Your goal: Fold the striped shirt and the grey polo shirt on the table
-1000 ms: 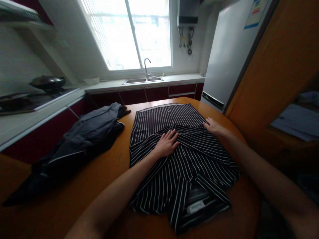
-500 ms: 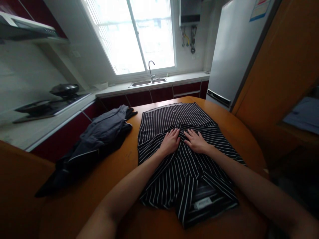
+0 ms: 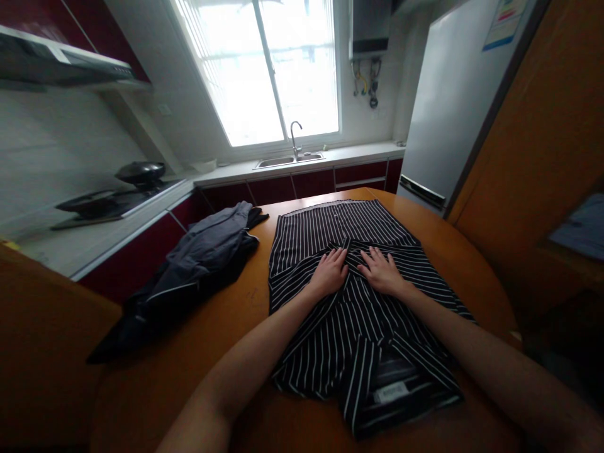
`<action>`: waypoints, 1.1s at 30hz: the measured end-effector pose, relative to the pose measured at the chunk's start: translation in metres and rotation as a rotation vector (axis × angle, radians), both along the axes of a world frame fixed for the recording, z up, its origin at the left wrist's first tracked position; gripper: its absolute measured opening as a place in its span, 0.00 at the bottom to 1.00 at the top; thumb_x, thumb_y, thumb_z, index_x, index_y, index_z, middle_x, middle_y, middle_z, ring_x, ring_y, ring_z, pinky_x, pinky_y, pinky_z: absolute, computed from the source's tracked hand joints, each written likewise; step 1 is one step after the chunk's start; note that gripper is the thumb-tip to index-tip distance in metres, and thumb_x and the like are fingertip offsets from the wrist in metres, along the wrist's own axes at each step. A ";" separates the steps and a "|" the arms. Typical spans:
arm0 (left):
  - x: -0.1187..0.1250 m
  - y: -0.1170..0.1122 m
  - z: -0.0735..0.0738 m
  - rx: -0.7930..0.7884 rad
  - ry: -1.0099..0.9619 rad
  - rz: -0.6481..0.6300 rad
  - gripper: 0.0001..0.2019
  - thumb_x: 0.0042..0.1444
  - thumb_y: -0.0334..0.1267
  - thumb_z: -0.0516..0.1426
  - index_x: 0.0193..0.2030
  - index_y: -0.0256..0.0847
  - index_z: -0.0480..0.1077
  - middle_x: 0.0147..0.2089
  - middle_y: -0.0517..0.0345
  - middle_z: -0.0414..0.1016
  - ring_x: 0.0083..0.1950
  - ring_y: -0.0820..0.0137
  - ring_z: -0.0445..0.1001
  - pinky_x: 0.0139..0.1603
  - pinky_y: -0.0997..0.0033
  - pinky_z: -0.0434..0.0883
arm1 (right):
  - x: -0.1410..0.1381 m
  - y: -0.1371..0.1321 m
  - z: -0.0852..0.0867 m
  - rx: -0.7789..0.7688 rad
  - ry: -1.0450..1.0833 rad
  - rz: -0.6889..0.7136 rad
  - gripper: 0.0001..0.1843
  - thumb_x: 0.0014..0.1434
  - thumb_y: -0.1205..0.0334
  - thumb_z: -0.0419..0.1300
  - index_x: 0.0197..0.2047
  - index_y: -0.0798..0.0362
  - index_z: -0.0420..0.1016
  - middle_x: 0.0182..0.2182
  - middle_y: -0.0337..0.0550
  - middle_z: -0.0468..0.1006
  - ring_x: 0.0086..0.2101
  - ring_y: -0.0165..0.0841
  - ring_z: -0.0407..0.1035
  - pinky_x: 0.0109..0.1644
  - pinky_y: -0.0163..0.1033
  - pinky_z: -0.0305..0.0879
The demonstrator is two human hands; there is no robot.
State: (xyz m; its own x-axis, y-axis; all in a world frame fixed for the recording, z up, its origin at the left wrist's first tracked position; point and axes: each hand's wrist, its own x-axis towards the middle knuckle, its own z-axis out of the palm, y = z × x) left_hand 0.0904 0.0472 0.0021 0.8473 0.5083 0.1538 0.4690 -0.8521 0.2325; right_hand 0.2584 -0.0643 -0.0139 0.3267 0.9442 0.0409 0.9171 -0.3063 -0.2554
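Head view: soft, creased pinstriped shirt point(image 3: 330, 233)

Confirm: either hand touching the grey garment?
No, left hand and right hand lie flat on the striped shirt; grey garment lies beside it.

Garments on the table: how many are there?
2. A striped shirt lies spread in the middle, under the left hand and right hand. A dark grey garment lies bunched at its left. Others may be hidden beneath.
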 end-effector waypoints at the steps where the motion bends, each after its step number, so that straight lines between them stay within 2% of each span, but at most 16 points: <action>1: 0.000 0.000 0.000 -0.002 0.000 0.002 0.28 0.70 0.42 0.45 0.75 0.38 0.52 0.76 0.48 0.52 0.77 0.59 0.49 0.75 0.50 0.50 | 0.000 0.000 -0.001 -0.003 -0.001 0.000 0.37 0.72 0.43 0.39 0.75 0.55 0.51 0.74 0.59 0.45 0.73 0.49 0.37 0.72 0.64 0.36; 5: 0.000 0.002 -0.003 -0.001 -0.009 0.002 0.28 0.70 0.42 0.46 0.75 0.42 0.52 0.76 0.49 0.52 0.77 0.59 0.49 0.75 0.49 0.50 | 0.001 0.001 -0.004 0.002 0.008 -0.012 0.37 0.72 0.41 0.38 0.75 0.53 0.52 0.74 0.56 0.46 0.73 0.47 0.37 0.72 0.64 0.36; 8: 0.000 0.004 -0.004 0.002 -0.015 -0.007 0.28 0.70 0.43 0.46 0.75 0.40 0.52 0.76 0.49 0.52 0.77 0.59 0.48 0.75 0.49 0.50 | 0.002 0.002 -0.005 0.013 0.010 -0.014 0.37 0.71 0.40 0.38 0.75 0.51 0.52 0.74 0.55 0.47 0.73 0.47 0.38 0.72 0.64 0.36; 26: -0.001 0.000 -0.002 0.001 -0.013 -0.008 0.28 0.70 0.42 0.46 0.75 0.38 0.52 0.76 0.48 0.52 0.77 0.58 0.49 0.76 0.51 0.49 | 0.000 -0.001 0.001 -0.015 -0.016 -0.002 0.36 0.71 0.44 0.40 0.74 0.56 0.53 0.74 0.58 0.47 0.72 0.50 0.38 0.72 0.65 0.37; 33: 0.000 0.003 -0.006 0.005 -0.005 -0.005 0.28 0.71 0.43 0.46 0.75 0.39 0.52 0.76 0.51 0.51 0.77 0.59 0.49 0.76 0.52 0.49 | -0.001 0.000 0.001 -0.033 -0.048 -0.019 0.35 0.72 0.44 0.40 0.75 0.54 0.53 0.74 0.57 0.46 0.72 0.48 0.39 0.72 0.63 0.37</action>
